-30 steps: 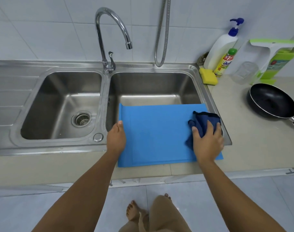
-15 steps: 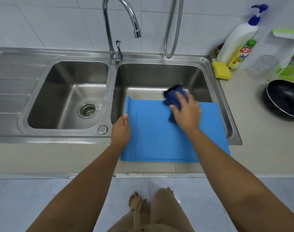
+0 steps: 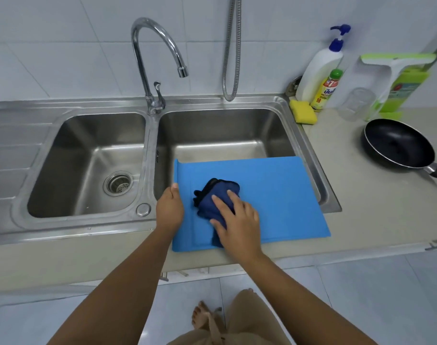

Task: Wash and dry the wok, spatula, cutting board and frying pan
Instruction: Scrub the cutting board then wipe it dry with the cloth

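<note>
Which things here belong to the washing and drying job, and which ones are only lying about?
In the job: blue cutting board, dark cloth pressed on it by the right hand, left hand gripping its edge, frying pan, untouched.
Only lying about: yellow sponge, pump bottle, green-capped bottle, clear jar, green squeegee.

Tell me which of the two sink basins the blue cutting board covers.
The right basin: the blue cutting board lies across its near part. The left basin is uncovered, its drain strainer in plain view.
</note>
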